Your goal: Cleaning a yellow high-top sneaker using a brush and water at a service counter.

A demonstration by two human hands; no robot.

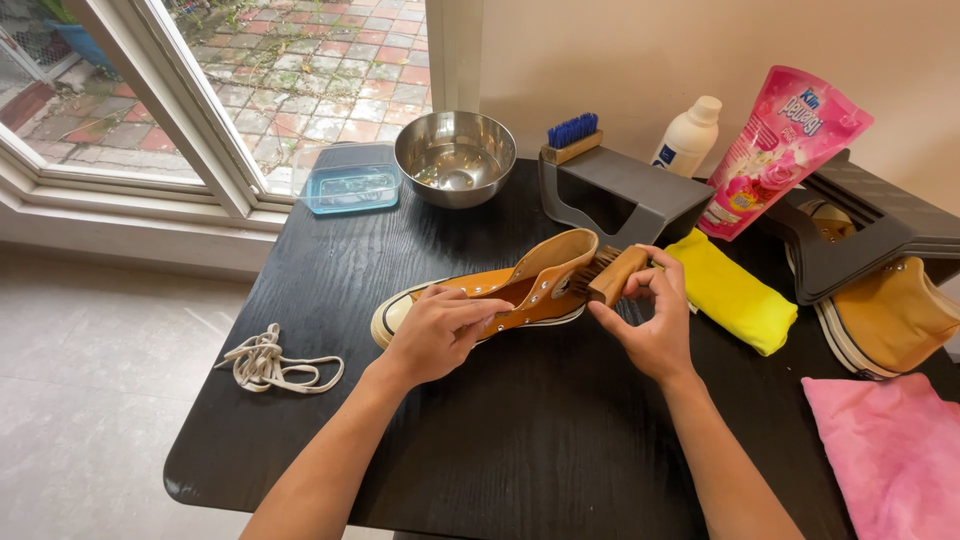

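Observation:
An orange high-top sneaker (540,275) with a white sole and toe cap lies on its side in the middle of the black table (520,450). My left hand (440,330) presses down on its side near the toe. My right hand (650,315) grips a wooden brush (612,274) with dark bristles set against the shoe's ankle collar. The laces are out of the shoe; a cream bundle of laces (270,365) lies at the table's left edge.
A steel bowl (455,157), a blue plastic tub (350,188), a blue-bristled brush (571,137) on a grey shoe stand (640,195), a white bottle (687,135), a pink refill pouch (780,150), a yellow cloth (735,295), a second orange sneaker (885,315) and a pink cloth (885,450).

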